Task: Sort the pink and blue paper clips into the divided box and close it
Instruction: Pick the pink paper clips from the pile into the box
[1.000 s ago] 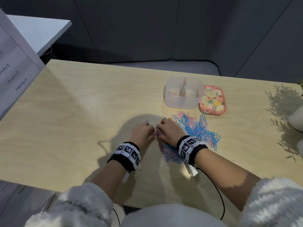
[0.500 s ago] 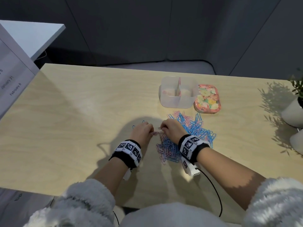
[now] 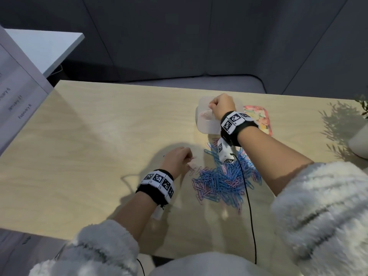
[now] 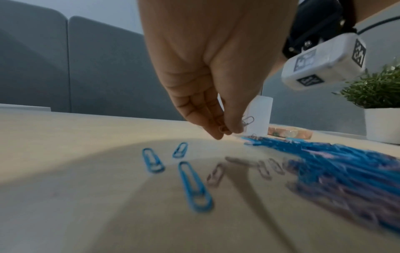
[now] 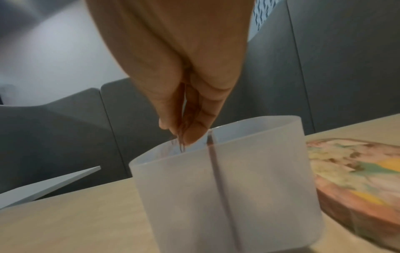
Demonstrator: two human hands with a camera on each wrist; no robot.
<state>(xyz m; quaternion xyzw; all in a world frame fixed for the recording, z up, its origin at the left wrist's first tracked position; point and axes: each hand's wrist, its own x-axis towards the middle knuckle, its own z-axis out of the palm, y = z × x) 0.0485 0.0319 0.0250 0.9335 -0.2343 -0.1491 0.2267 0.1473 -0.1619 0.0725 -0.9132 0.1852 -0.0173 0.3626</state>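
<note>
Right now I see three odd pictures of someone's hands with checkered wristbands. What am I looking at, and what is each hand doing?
No robot here: a person wears cameras. The wide picture comes from the head; the other two look along each wrist toward the fingers. On the table lie a pile of paper clips, blue and pink, a divided box, and its flowered lid beside it. The right hand pinches pink clips over the box's left compartment. The left hand pinches a pink clip near the pile. Three blue clips lie apart from the pile.
</note>
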